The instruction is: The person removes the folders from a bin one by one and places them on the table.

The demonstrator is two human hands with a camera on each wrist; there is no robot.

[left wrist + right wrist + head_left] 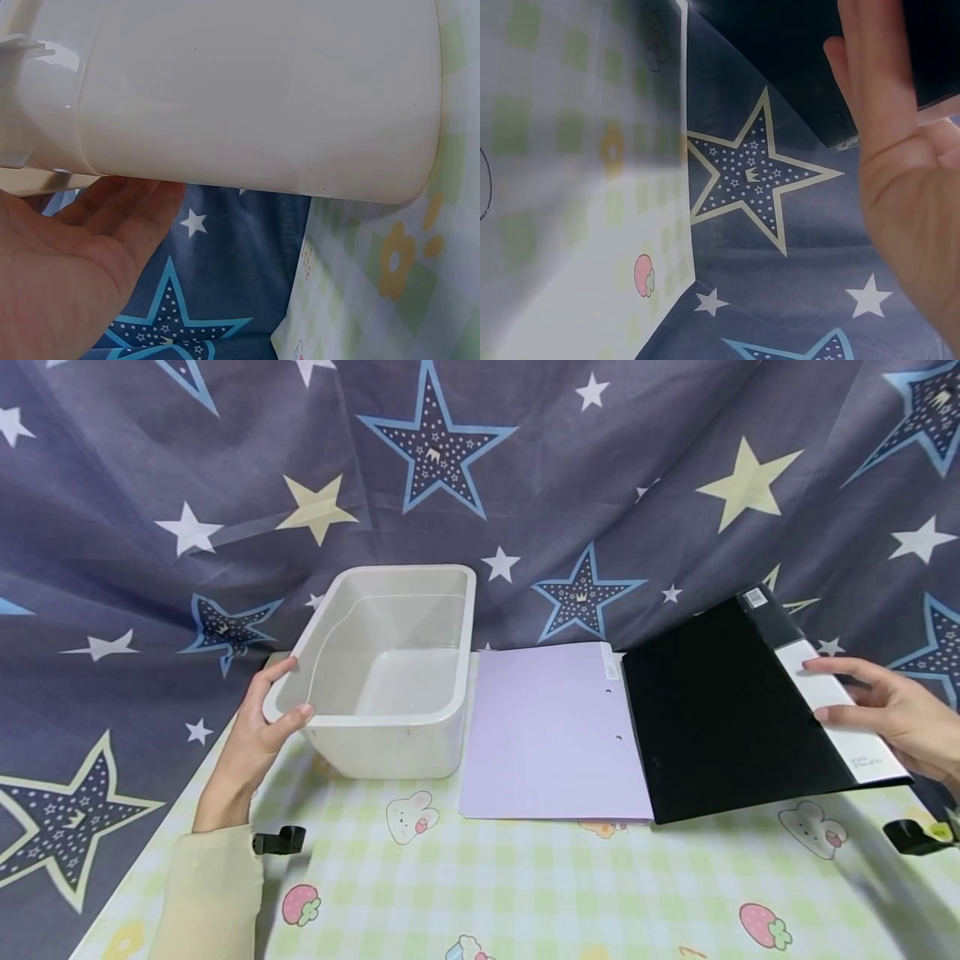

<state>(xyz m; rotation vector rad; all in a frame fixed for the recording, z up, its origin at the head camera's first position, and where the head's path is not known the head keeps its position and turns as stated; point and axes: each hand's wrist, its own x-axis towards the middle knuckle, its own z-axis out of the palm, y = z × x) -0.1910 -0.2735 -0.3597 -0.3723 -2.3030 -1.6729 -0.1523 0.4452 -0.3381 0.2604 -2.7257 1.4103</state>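
Observation:
At its left front corner, my left hand grips the rim of a white plastic bin, thumb over the rim and fingers along the outer wall. Nothing lies inside the bin. To the right, my right hand pinches the edge of a black folder by its white label strip. That folder slants, its right side raised off the table and its left edge low. Beside it a lilac folder lies flat, with two small holes and a label near its right edge.
A green checked tablecloth with printed bunnies and strawberries covers the table. Directly behind the bin and folders hangs a dark blue star-patterned curtain. Black wrist mounts show at both wrists.

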